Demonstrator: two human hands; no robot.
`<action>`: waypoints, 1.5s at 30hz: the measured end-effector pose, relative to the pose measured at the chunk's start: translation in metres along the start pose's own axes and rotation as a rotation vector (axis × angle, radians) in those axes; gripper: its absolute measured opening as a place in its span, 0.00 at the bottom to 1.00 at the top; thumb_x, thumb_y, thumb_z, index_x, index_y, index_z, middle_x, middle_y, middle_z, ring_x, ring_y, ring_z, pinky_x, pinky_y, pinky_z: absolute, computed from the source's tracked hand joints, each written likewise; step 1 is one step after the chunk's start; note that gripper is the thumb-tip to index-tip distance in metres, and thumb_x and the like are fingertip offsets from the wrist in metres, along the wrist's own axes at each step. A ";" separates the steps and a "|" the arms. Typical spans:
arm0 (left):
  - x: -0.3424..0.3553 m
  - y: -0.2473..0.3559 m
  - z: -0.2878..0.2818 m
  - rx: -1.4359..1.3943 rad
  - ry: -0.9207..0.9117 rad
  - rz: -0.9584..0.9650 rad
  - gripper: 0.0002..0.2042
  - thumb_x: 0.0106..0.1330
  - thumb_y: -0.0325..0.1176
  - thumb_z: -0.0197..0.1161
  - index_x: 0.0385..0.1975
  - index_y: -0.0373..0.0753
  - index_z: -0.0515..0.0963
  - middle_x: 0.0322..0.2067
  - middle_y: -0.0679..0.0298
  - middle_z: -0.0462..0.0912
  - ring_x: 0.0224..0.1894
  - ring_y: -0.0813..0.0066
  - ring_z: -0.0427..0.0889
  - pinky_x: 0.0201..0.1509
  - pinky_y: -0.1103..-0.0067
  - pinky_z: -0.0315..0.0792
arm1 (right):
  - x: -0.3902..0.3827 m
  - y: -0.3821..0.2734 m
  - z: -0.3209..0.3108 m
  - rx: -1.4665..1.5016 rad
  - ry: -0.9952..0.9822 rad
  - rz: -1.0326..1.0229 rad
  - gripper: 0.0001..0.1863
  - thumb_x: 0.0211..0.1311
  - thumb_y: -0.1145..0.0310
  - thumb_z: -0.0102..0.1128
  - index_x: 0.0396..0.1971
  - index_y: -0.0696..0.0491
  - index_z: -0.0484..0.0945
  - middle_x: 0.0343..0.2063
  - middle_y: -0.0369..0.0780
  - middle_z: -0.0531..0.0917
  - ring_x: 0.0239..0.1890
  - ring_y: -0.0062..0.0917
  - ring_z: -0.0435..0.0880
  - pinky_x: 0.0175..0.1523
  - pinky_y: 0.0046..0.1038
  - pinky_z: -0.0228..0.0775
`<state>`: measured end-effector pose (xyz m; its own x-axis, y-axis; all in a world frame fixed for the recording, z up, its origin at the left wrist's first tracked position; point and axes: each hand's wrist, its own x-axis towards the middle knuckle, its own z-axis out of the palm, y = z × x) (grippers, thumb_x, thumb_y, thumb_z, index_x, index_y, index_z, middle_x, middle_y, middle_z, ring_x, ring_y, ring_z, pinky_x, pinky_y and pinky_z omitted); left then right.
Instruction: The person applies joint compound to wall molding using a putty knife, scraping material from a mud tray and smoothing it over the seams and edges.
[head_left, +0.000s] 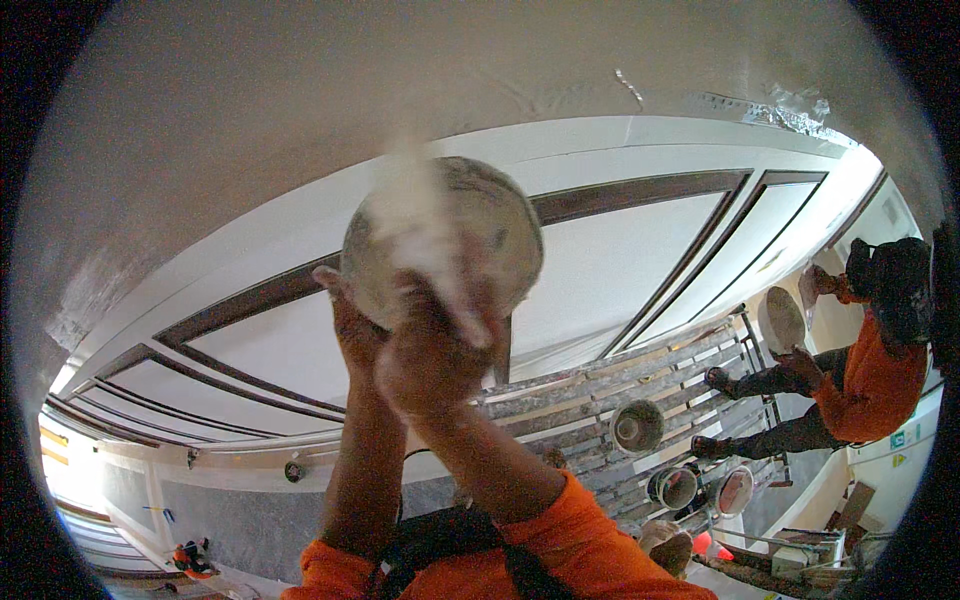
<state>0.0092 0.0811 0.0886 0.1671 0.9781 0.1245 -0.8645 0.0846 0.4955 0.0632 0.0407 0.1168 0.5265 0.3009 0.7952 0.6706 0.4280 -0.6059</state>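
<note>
My left hand (350,310) is closed on the rim of a round pan (515,240) smeared with plaster, its thumb up along the left edge. The pan is raised in front of me, just below the plastered surface (250,130) that fills the top of the view. In front of the pan is my right hand (435,365), with its fingers curled and partly blurred. From it a pale, plaster-coloured tool (412,200) points up past the pan's rim; motion smears its shape, so its exact kind does not show.
On the right, a co-worker (870,375) in an orange top holds another round pan (781,320). Below lies a slatted platform (575,415) carrying a bucket (637,427) and several other containers. Dark-framed white panels (620,260) stretch behind my hands. Another person (193,558) is far off, lower left.
</note>
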 end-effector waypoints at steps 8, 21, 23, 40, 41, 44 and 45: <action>-0.051 0.052 -0.022 -0.037 0.110 0.029 0.33 0.64 0.61 0.43 0.59 0.39 0.59 0.56 0.54 0.66 0.59 0.57 0.65 0.61 0.59 0.61 | 0.003 -0.020 -0.044 0.753 -0.314 0.491 0.18 0.51 0.74 0.55 0.45 0.58 0.75 0.46 0.46 0.76 0.48 0.38 0.75 0.53 0.38 0.67; -0.091 0.035 -0.018 -0.048 0.202 -0.193 0.29 0.66 0.57 0.44 0.58 0.40 0.61 0.56 0.55 0.67 0.57 0.56 0.67 0.59 0.60 0.64 | -0.026 0.037 -0.116 -0.069 -0.826 -0.622 0.14 0.52 0.72 0.59 0.41 0.47 0.79 0.46 0.44 0.76 0.46 0.43 0.77 0.50 0.41 0.71; -0.092 0.029 -0.015 -0.049 0.180 -0.218 0.28 0.66 0.55 0.44 0.58 0.40 0.62 0.55 0.55 0.68 0.57 0.56 0.67 0.59 0.59 0.64 | -0.027 0.046 -0.128 -0.116 -0.839 -0.682 0.15 0.49 0.71 0.63 0.40 0.47 0.79 0.46 0.43 0.76 0.46 0.42 0.77 0.50 0.40 0.72; -0.062 -0.045 -0.007 -0.030 0.057 -0.470 0.29 0.63 0.53 0.51 0.58 0.39 0.62 0.56 0.56 0.67 0.57 0.58 0.66 0.60 0.59 0.63 | 0.054 0.160 -0.259 -0.695 -0.545 0.045 0.18 0.50 0.76 0.52 0.45 0.54 0.75 0.39 0.41 0.79 0.42 0.33 0.78 0.48 0.33 0.72; -0.059 -0.052 -0.006 -0.001 0.055 -0.498 0.29 0.63 0.53 0.51 0.58 0.39 0.62 0.55 0.56 0.67 0.57 0.59 0.67 0.59 0.59 0.63 | 0.063 0.156 -0.269 -0.540 -0.477 0.379 0.20 0.54 0.71 0.50 0.49 0.54 0.72 0.39 0.40 0.79 0.41 0.31 0.79 0.45 0.32 0.72; -0.052 -0.068 -0.007 0.064 0.030 -0.601 0.28 0.63 0.53 0.52 0.56 0.39 0.64 0.53 0.57 0.70 0.55 0.59 0.69 0.58 0.61 0.65 | 0.107 0.131 -0.276 0.076 -0.611 0.977 0.27 0.50 0.74 0.57 0.53 0.60 0.63 0.43 0.41 0.75 0.40 0.26 0.77 0.41 0.23 0.74; -0.050 -0.074 -0.007 0.055 -0.003 -0.663 0.28 0.63 0.53 0.52 0.56 0.39 0.65 0.52 0.57 0.71 0.55 0.60 0.69 0.57 0.61 0.66 | 0.115 0.135 -0.280 0.157 -0.669 1.107 0.26 0.50 0.74 0.57 0.52 0.60 0.64 0.42 0.40 0.75 0.40 0.25 0.77 0.41 0.23 0.74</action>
<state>0.0613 0.0275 0.0395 0.6566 0.7216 -0.2195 -0.5527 0.6584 0.5110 0.3602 -0.1056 0.1201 0.3654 0.9003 -0.2367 -0.0410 -0.2384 -0.9703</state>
